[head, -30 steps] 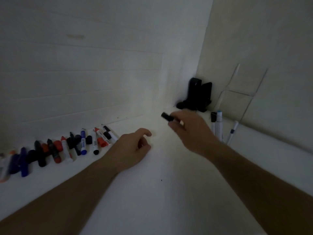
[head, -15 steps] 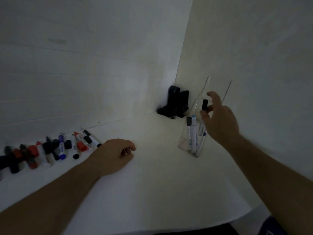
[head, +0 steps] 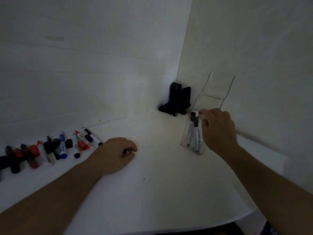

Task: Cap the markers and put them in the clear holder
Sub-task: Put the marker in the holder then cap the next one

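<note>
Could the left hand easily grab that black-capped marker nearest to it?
Probably yes. The left hand rests on the table beside the marker at the row's near end, and nothing lies between them.

marker labels blurred, no legible txt

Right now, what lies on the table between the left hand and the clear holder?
Nothing: in the head view, only bare white table lies between the left hand and the clear holder. The loose markers lie on the hand's other side.
</note>
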